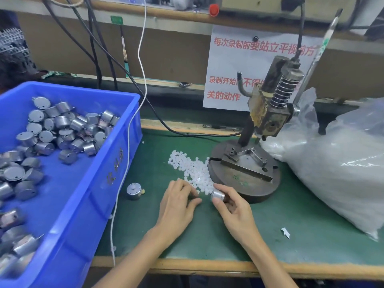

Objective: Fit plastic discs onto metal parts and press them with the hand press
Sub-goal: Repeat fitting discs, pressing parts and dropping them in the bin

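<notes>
1. While the right hand (230, 206) holds the metal part (218, 196), its grip is thumb under and fingertips over the can's side wall. The part is off the bench (270, 235), just in front of the hand press (245, 175) base.
2. Left hand (178, 201) is just left of the part and further from the press, with fingers curled and thumb meeting fingertips. Cannot tell whether a disc sits in that grip; too small, partly hidden.
3. Plastic discs (191, 169) lie in a loose pile against the front-left edge of the press base, just beyond both hands.
4. Judged step: fitting a disc onto the part's end. To do it well:
   - keep the can steady;
   - take a single disc from the pile;
   - bring it square to the end face and seat it flat before going to the press.
5. Orientation: the part lies on its side with its long axis roughly level. The axis runs from the right palm toward the left hand. The free end points left, away from the press base. Shaft not resolvable.
6. Further out:
   - loose part (134, 191) on the bench, well left of the press;
   - blue bin (128, 125) of more parts, further left;
   - plastic bag (342, 173) just right of the press base.
</notes>
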Demonstrator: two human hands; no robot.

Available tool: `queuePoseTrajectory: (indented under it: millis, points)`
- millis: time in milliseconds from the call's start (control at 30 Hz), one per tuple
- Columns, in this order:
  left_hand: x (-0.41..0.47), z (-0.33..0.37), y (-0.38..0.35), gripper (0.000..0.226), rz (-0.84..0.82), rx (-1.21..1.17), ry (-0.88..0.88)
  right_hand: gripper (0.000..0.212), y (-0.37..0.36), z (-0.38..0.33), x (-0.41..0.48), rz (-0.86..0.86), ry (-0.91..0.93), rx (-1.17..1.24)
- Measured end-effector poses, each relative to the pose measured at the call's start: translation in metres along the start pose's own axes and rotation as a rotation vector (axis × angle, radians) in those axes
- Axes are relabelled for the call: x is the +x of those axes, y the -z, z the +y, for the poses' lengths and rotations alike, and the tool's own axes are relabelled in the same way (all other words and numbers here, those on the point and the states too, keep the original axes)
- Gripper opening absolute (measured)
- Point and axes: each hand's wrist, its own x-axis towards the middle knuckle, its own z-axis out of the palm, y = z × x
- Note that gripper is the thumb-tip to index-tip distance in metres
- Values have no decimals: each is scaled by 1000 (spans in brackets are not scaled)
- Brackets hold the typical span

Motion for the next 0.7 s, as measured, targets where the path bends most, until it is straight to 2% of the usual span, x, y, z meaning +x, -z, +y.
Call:
queuePoseTrajectory:
  millis: [100, 233, 400, 533, 567, 700]
  points:
    - [4, -5, 5, 29, 3, 60, 78, 29, -2, 0, 1, 21, -38, 16]
    - [5, -7, 5, 21, 18, 54, 120, 21, -2, 1, 1, 21, -31, 14]
    - [13, -4, 5, 7, 37, 66, 181, 24, -2, 0, 1, -2, -16, 27]
    - [20, -2, 9, 14, -27, 255, 134, 31, -3, 1, 2, 13, -33, 58]
    - [19, -1, 9, 13, -35, 246, 108, 30, -3, 1, 2, 16, -35, 56]
    - [7, 12, 3, 8, -125, -79, 55, 23, -3, 1, 2, 10, -22, 14]
